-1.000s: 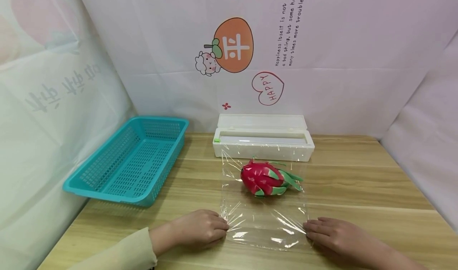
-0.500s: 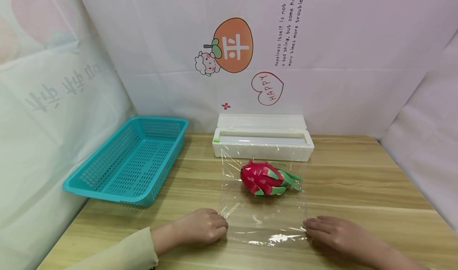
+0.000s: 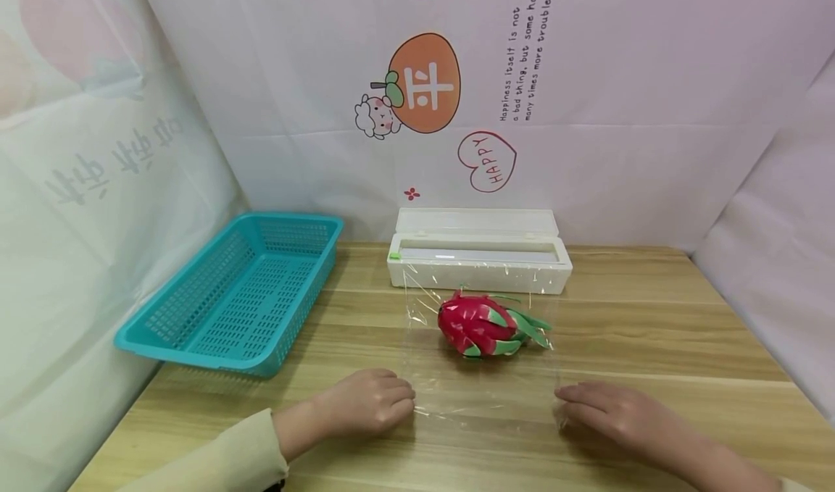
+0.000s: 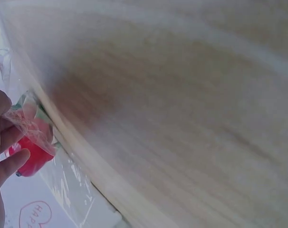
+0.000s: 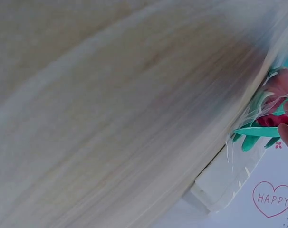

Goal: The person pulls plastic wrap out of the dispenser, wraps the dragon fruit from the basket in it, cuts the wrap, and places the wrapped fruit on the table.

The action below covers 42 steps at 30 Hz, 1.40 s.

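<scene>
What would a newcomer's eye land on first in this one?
Most likely the bright red dragon fruit with green scales, lying on a clear sheet of plastic wrap in the middle of the wooden table. Next, the left hand and right hand at the sheet's near corners. A teal plastic mesh basket sits far left, a white wrap dispenser box behind the fruit.

- My left hand (image 3: 365, 403) has moved a little away from me along the table, its fingers pinching the near left corner of the plastic wrap (image 3: 483, 398).
- My right hand (image 3: 607, 412) has moved forward as well, gripping the near right corner.
- The near edge of the wrap has come up off the wood and now sits closer to the dragon fruit (image 3: 485, 325).
- The bright glare and wrinkles that showed on the near part of the film have mostly gone.
</scene>
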{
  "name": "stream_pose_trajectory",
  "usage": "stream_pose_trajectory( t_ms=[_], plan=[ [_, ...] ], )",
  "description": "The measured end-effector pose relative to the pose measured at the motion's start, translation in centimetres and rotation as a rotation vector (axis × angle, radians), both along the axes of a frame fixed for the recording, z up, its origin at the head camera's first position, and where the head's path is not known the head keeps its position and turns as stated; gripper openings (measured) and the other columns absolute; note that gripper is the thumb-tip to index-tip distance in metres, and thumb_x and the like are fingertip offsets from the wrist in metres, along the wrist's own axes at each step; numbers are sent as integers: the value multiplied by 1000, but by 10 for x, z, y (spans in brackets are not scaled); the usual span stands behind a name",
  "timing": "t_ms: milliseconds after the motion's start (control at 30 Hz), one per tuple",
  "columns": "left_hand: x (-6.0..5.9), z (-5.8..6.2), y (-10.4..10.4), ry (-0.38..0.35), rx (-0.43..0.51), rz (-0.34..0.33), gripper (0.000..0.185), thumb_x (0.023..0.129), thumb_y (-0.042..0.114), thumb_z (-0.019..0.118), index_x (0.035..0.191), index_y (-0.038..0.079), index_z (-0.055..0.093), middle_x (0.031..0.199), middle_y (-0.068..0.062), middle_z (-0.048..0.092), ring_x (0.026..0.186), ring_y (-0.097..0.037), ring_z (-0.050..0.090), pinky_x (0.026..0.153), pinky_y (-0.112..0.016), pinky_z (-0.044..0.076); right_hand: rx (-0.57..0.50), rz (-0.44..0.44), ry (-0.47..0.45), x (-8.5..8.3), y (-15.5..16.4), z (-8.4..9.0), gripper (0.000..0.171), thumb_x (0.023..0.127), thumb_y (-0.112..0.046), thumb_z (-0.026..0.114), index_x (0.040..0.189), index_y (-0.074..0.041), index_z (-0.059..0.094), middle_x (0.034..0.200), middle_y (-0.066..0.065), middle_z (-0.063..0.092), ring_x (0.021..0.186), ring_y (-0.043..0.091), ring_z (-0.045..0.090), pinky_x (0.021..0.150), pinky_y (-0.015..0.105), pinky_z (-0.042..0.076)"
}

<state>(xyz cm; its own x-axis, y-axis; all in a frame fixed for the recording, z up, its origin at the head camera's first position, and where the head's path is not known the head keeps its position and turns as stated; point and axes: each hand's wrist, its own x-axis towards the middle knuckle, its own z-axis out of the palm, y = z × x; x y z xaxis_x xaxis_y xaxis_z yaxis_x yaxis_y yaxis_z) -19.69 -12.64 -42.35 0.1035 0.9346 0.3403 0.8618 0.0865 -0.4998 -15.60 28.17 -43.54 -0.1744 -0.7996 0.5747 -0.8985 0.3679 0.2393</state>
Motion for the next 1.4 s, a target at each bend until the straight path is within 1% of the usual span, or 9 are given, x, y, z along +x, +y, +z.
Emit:
stream_pose_trajectory(
  t_ms=[167,267,467,600,767,1000,1167,1233,1400],
  plan=[
    [-2,4,0,23,30,-4,32,98,1,37,80,8,62,88,-2,71,82,-11,68,77,-24,55,-54,27,40,-3,-3,5,39,107,-23,39,94,-7,72,100,7,72,84,19,69,73,28,56],
    [-5,8,0,25,51,-13,31,98,1,37,80,7,61,88,-2,71,82,-12,68,77,-25,55,-85,48,66,-5,-5,10,38,106,-20,40,91,-5,72,96,8,72,81,20,69,71,27,56],
    [-11,19,1,35,84,-15,28,98,-1,37,82,6,59,89,-4,71,83,-14,69,80,-27,55,-169,65,117,-11,-11,21,36,105,-19,44,87,-5,72,90,7,72,74,19,69,66,26,56],
    [-15,26,2,49,106,-20,25,97,-2,39,83,5,58,90,-5,71,84,-16,69,83,-29,54,-216,68,113,-14,-13,26,34,104,-20,47,88,-5,73,89,7,72,73,19,69,65,24,56],
    [-21,32,1,47,150,-5,25,97,-1,39,84,3,59,90,-6,71,83,-16,69,79,-28,56,-283,23,111,-19,-12,27,34,103,-24,50,88,-5,74,85,5,72,70,17,69,65,22,55],
    [-28,35,-1,26,197,35,24,97,2,42,85,3,62,88,-5,71,81,-15,70,76,-27,56,-345,-80,126,-26,-7,27,39,102,-29,51,84,-5,74,78,3,71,65,15,68,63,20,54],
    [-32,37,-1,-22,230,64,27,98,5,41,82,4,63,86,-4,72,76,-13,69,73,-24,56,-356,-136,116,-32,-3,26,40,102,-31,50,84,-5,74,78,2,71,65,16,68,62,20,54],
    [-33,38,0,-53,246,76,26,98,6,42,80,5,62,83,-2,71,71,-11,68,69,-22,56,-361,-161,107,-34,-1,25,41,102,-32,50,84,-6,74,78,2,71,65,16,68,62,19,54],
    [-40,41,1,-139,274,112,16,94,8,52,79,8,60,74,2,64,62,-7,59,59,-17,52,-394,-243,64,-41,3,25,42,102,-36,50,85,-8,75,79,1,72,66,16,68,65,17,53]
  ],
)
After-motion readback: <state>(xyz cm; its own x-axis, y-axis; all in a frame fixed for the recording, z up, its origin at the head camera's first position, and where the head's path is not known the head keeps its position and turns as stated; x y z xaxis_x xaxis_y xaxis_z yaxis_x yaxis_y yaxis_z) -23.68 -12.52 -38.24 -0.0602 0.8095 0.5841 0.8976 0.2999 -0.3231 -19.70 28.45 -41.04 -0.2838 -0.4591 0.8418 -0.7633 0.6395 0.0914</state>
